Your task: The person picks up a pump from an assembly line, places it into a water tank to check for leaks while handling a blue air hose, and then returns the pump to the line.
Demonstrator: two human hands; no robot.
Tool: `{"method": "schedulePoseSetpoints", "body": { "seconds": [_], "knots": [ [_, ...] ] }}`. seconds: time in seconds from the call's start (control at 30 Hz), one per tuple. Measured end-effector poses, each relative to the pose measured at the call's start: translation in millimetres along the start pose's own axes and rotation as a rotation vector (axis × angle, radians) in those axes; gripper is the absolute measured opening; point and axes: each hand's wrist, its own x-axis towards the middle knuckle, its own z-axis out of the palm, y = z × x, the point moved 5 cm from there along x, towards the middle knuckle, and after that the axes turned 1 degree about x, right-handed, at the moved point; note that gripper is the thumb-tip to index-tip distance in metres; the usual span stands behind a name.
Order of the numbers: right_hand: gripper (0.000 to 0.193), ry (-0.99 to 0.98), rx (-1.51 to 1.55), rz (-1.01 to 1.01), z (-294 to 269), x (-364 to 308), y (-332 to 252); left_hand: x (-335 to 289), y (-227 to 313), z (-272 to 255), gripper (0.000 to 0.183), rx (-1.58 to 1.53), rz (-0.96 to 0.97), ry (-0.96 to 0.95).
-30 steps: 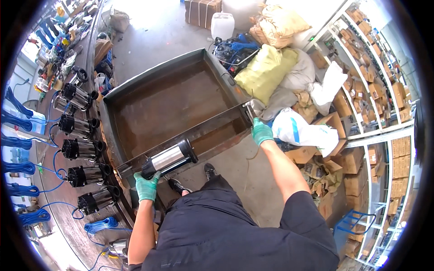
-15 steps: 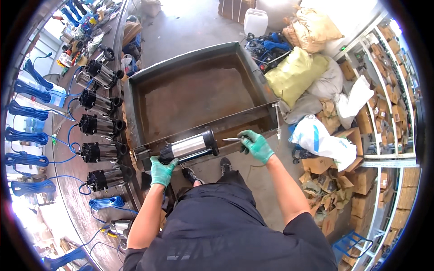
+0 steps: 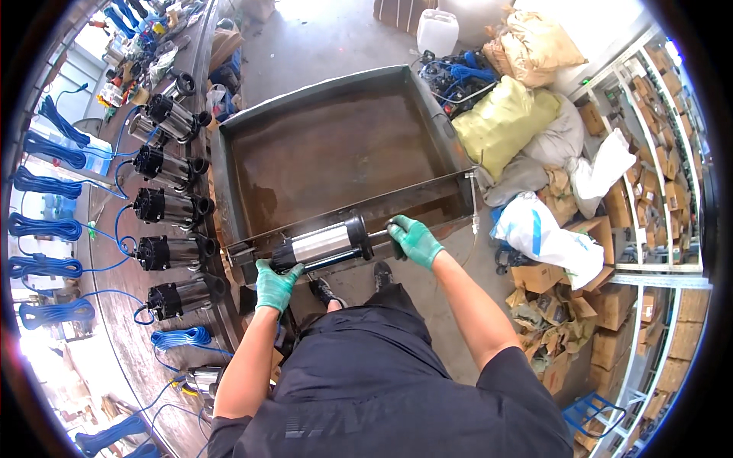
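A cylindrical submersible pump (image 3: pixel 321 244) with a shiny steel body and black ends lies across the near edge of a metal tank (image 3: pixel 305 221). My left hand (image 3: pixel 276 287), in a green glove, grips the pump's left end from below. My right hand (image 3: pixel 417 241), gloved likewise, is closed round a slim metal-tipped tool (image 3: pixel 379 233) just right of the pump. The tool's tip reaches the pump's black right end; whether it goes inside is hidden. The tool's handle is mostly covered by my fingers.
Several similar pumps (image 3: pixel 169 252) stand in a row on the left bench (image 3: pixel 114 305), beside coiled blue cables (image 3: pixel 46 227). Brownish liquid covers the tank's bottom. Sacks (image 3: pixel 504 126), cardboard boxes (image 3: pixel 611 305) and a white shelf rack (image 3: pixel 657 275) are on the right.
My right hand has moved left with the slim tool, bringing its tip to the pump's right end. My left hand stays on the pump.
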Motion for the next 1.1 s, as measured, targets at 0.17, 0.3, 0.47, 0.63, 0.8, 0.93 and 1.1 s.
{"method": "schedulePoseSetpoints", "body": {
  "seconds": [0.17, 0.3, 0.47, 0.63, 0.8, 0.93, 1.1],
  "knots": [
    [0.041, 0.157, -0.421, -0.04, 9.1, 10.6, 20.2, 2.6, -5.2, 0.4, 0.084, 0.051, 0.016, 0.012],
    [0.039, 0.292, -0.123, -0.129, 13.0, 12.8, 43.9, 5.2, -6.6, 3.0, 0.083, 0.029, 0.007, -0.007],
    [0.042, -0.217, 0.579, 0.323, -0.3, -6.8, 17.2, 2.7, -9.8, 0.2, 0.083, 0.046, -0.024, -0.01],
    [0.051, -0.271, 0.498, 0.209, -6.0, -0.7, 16.2, 10.8, -31.3, 8.8, 0.085, 0.01, -0.004, -0.003],
    [0.048, -0.119, 0.376, 0.317, 3.5, 13.5, 30.3, 7.2, -21.9, 7.2, 0.087, 0.017, -0.027, 0.006],
    [0.043, -0.068, 0.85, 0.302, 14.5, 8.0, 13.8, 3.8, -15.9, 2.9, 0.085, 0.037, -0.047, 0.009],
    [0.049, -0.145, 0.82, 0.354, 12.7, 4.7, 22.1, 1.0, -6.2, 3.1, 0.078, -0.019, -0.02, 0.006]
  ]
}}
